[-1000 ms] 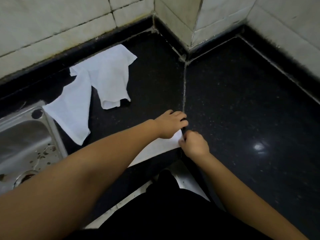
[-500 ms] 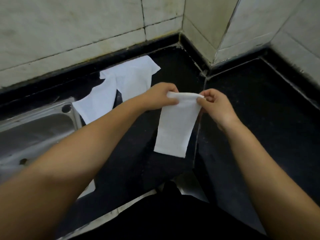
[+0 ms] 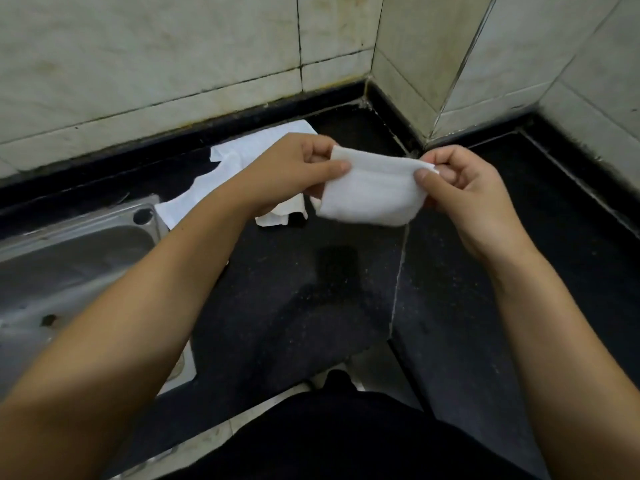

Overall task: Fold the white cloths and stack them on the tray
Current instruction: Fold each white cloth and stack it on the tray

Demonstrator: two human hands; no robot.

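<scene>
Bare black countertop (image 3: 311, 299) lies open below the hands, toward 6 o'clock — loose white cloths (image 3: 242, 161) crowd 10 o'clock, the steel sink (image 3: 69, 251) 8 o'clock, tiled walls (image 3: 173, 64) close off 12.

Lighting: dim, soft, indoor; source not visible. Pale tiled wall (image 3: 156, 57) evenly lit, greenish cast. Polished black stone desk (image 3: 294, 289) very dark, faint sheen, low detail. Shadows: diffuse, darkest at lower frame edge. Glare: dull highlights on stainless steel sink (image 3: 69, 244). Sharpness: slight motion softness overall. Distortion: wide-angle bowing of tile lines; forearms enlarged toward bottom corners.
</scene>
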